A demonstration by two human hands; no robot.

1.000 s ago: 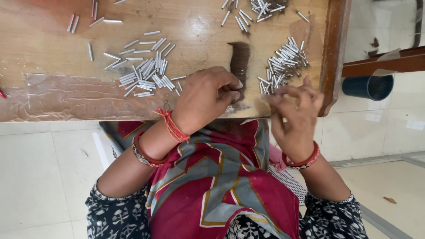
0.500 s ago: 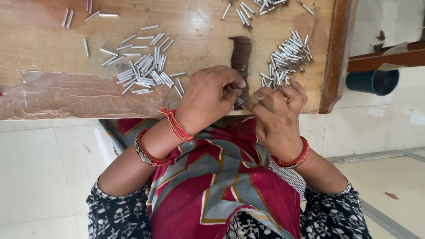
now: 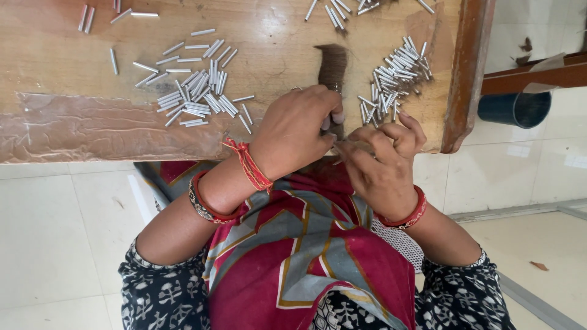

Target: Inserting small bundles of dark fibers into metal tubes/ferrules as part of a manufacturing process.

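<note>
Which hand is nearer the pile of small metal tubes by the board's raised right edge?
Right. The right hand sits just below that pile; the left hand is further off to its left.

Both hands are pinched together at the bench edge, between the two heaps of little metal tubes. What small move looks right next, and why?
Probably the right hand reaches up to the nearer heap of metal tubes: it lies just beyond those fingers, while the left hand stays at the dark notch. What the fingertips pinch is too small to tell.
</note>
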